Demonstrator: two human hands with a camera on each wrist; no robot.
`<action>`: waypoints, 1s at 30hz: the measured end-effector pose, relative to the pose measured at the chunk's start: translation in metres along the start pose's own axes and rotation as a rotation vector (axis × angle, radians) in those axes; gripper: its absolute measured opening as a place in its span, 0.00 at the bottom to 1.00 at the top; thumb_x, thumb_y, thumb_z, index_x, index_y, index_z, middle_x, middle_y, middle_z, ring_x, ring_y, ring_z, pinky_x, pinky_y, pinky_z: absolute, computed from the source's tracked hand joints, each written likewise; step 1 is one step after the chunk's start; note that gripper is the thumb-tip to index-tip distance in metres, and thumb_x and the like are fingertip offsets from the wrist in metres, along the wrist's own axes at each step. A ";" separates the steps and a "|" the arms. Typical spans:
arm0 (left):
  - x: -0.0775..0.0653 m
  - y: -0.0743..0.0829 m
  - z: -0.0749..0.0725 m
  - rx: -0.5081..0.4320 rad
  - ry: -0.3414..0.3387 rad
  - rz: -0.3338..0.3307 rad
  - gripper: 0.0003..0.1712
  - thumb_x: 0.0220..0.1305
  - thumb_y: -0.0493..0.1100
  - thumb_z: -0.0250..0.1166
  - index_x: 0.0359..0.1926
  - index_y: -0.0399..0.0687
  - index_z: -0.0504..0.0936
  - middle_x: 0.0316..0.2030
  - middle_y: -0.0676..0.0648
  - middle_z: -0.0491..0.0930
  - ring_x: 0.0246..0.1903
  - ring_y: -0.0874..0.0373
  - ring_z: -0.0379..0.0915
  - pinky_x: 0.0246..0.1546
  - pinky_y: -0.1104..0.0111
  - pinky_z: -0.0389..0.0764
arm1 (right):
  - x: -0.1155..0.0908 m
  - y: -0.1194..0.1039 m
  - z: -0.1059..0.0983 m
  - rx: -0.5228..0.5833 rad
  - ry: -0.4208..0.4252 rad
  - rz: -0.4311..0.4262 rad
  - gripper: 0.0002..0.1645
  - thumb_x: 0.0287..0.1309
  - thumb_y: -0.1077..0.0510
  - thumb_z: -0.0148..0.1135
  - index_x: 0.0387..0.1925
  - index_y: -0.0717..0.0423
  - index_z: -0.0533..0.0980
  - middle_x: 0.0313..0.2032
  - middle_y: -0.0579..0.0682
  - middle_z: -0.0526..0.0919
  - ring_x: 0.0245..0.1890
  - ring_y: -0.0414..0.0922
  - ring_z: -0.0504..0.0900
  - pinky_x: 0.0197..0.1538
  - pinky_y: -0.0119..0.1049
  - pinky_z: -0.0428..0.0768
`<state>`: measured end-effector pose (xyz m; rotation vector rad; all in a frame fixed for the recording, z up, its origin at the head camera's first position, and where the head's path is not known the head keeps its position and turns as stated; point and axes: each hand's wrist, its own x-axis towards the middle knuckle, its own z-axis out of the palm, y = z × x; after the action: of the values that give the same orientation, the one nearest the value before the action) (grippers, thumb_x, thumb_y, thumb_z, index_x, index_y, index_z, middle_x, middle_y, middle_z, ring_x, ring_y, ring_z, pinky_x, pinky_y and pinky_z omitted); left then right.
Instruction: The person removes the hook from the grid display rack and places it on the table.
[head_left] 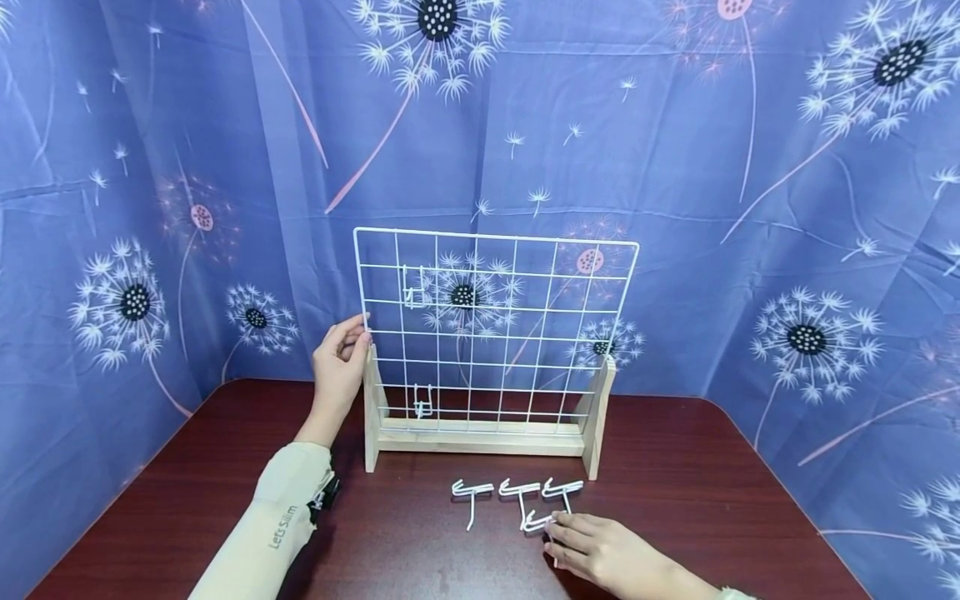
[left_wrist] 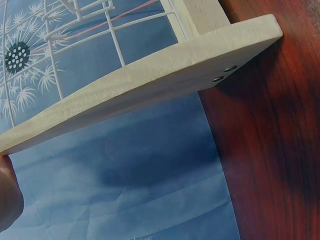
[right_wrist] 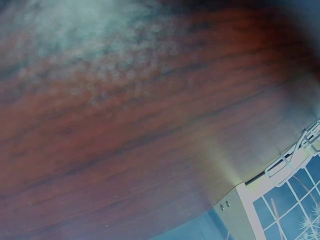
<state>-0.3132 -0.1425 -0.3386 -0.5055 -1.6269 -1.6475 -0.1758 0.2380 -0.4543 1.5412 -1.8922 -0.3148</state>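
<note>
A white wire grid panel stands upright in a pale wooden stand. My left hand pinches the panel's left side edge, just above the stand's left upright. One white wire hook hangs on the grid at upper left, and another hook low on the same side. In front of the stand, three white hooks lie in a row, the leftmost hook apart from my hands. Nearer me, my right hand grips a further hook at the table, its fingers covering part of it.
The dark red-brown wooden table has rounded far corners. A blue curtain printed with dandelions encloses the back and sides. In the left wrist view, the stand's side board crosses the frame; the right wrist view shows mostly tabletop.
</note>
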 end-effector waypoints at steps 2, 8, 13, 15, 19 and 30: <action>0.000 0.001 0.000 0.004 -0.001 0.000 0.16 0.60 0.21 0.58 0.50 0.21 0.77 0.36 0.29 0.73 0.35 0.58 0.75 0.34 0.81 0.78 | 0.000 0.000 0.000 0.002 0.010 -0.005 0.22 0.72 0.57 0.40 0.42 0.52 0.83 0.44 0.49 0.84 0.48 0.46 0.82 0.50 0.35 0.80; -0.001 0.003 -0.001 0.017 -0.007 -0.002 0.16 0.60 0.22 0.58 0.50 0.22 0.77 0.37 0.27 0.73 0.36 0.57 0.74 0.34 0.82 0.78 | 0.001 0.000 0.001 -0.008 0.039 -0.031 0.24 0.75 0.57 0.37 0.42 0.52 0.83 0.44 0.49 0.84 0.47 0.46 0.82 0.49 0.35 0.81; 0.000 0.000 0.000 0.011 0.000 -0.008 0.16 0.60 0.21 0.58 0.50 0.20 0.77 0.36 0.28 0.74 0.35 0.59 0.74 0.33 0.82 0.78 | 0.001 0.001 0.002 -0.021 0.068 -0.044 0.24 0.75 0.57 0.38 0.41 0.53 0.83 0.42 0.49 0.84 0.46 0.45 0.82 0.48 0.35 0.80; 0.001 -0.004 0.000 0.003 0.005 -0.004 0.16 0.60 0.22 0.58 0.50 0.21 0.77 0.36 0.29 0.74 0.35 0.60 0.74 0.33 0.82 0.78 | 0.001 0.000 0.001 -0.017 0.074 -0.035 0.24 0.75 0.57 0.38 0.41 0.53 0.83 0.42 0.49 0.84 0.46 0.45 0.82 0.48 0.35 0.80; 0.001 -0.002 0.000 0.013 -0.003 0.005 0.16 0.60 0.22 0.58 0.50 0.21 0.77 0.36 0.29 0.74 0.35 0.59 0.75 0.33 0.82 0.77 | 0.005 0.001 -0.002 0.018 0.084 0.004 0.22 0.74 0.56 0.40 0.40 0.54 0.83 0.41 0.48 0.85 0.45 0.45 0.83 0.47 0.35 0.81; 0.000 0.003 -0.001 0.021 -0.004 0.012 0.15 0.60 0.21 0.58 0.49 0.20 0.77 0.36 0.26 0.73 0.35 0.58 0.74 0.34 0.82 0.78 | 0.019 0.010 -0.006 0.091 0.180 0.127 0.20 0.74 0.56 0.42 0.40 0.55 0.82 0.43 0.50 0.84 0.46 0.46 0.82 0.51 0.36 0.80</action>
<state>-0.3104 -0.1432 -0.3366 -0.5076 -1.6393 -1.6195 -0.1812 0.2240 -0.4375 1.4479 -1.8725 -0.0327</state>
